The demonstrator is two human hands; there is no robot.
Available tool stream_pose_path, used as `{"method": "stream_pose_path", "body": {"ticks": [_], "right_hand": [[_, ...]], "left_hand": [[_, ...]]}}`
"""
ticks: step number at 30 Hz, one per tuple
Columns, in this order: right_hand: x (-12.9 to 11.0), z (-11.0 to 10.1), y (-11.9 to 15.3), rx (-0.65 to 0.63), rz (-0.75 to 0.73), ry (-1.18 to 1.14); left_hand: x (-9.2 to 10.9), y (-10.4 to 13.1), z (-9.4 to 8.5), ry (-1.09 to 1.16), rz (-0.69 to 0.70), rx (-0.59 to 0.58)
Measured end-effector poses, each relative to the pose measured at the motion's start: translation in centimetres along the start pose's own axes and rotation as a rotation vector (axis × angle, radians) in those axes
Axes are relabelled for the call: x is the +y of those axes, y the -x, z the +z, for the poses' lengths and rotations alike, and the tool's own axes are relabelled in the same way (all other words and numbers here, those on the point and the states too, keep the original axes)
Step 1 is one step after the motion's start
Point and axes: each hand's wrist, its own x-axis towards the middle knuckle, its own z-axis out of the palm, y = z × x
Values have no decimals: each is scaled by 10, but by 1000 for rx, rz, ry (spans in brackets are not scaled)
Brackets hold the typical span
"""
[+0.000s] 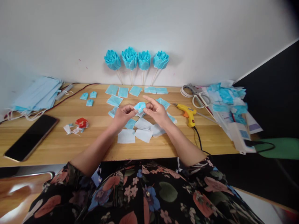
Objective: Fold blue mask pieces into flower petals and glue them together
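Both hands met over the middle of the table (98,149), pinching one small blue piece (140,105) between them. The left hand (123,115) had its thumb and fingers closed on the near-left edge; the right hand (157,112) gripped the other side, its index finger stretched out past the piece. The piece seemed partly folded, though the fingertips hid some of it. It was held above loose squares (123,92), some blue side up, others white. To the left lay three folded bits (93,94), a heap of scraps (81,123), a phone (31,138) and stacked masks (38,93). To the right lay a yellow glue gun (191,116) and scissors (202,99). Four blue flowers (129,58) on sticks leaned against the wall (70,40) behind.
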Motion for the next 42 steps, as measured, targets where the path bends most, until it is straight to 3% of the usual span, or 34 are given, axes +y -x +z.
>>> {"method": "stream_pose_path", "body": {"ticks": [4, 12, 21, 28, 37, 42], "right_hand": [[-1, 0, 0, -5, -22, 36], [-1, -7, 2, -9, 76, -91], [-2, -6, 0, 44, 67, -51], [-4, -5, 0, 73, 67, -34], [-4, -3, 2, 20, 155, -158], [-9, 3, 4, -29, 112, -62]], "left_hand": [[-2, -1, -1, 14, 17, -8], [-6, -3, -4, 56, 9, 28], [-3, -1, -2, -6, -30, -89], [2, 1, -1, -11, -31, -113], [-2, 0, -2, 73, 28, -1], [1, 1, -1, 119, 22, 36]]}}
